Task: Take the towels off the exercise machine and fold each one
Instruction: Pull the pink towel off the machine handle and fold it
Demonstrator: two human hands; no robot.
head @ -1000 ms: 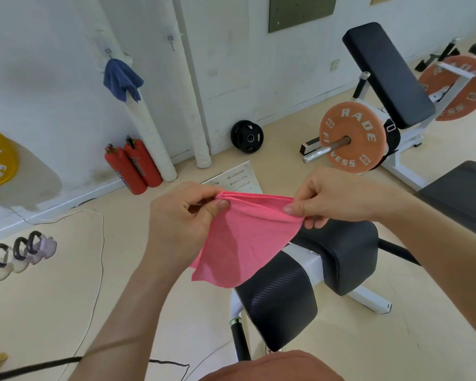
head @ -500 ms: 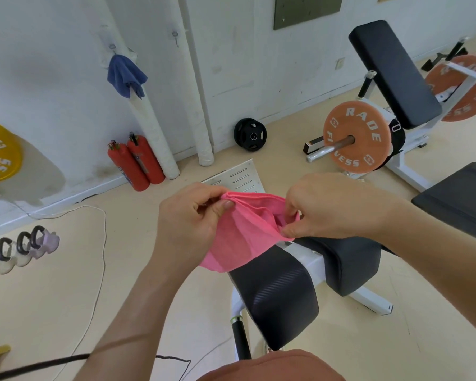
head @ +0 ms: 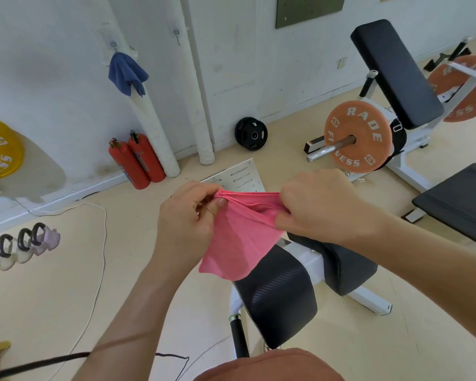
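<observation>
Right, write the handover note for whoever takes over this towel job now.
Left hand: pinches one end of the top edge of the pink towel.
Right hand: grips the other end.
Where: the pink towel is held in the air above the black pads of the exercise machine, top edge bunched in layers, the rest hanging.
Done: towel off the machine, fold under way.
Left: finish the fold, set it down, then any other towels.
A blue cloth hangs from a wall hook.

A gym: an orange weight plate (head: 357, 136) on a bar beside a black padded bench (head: 396, 70), a small black plate (head: 251, 132) against the white wall, kettlebells (head: 22, 243) lined along the floor, and a padded exercise machine (head: 275, 292) close in front.
</observation>
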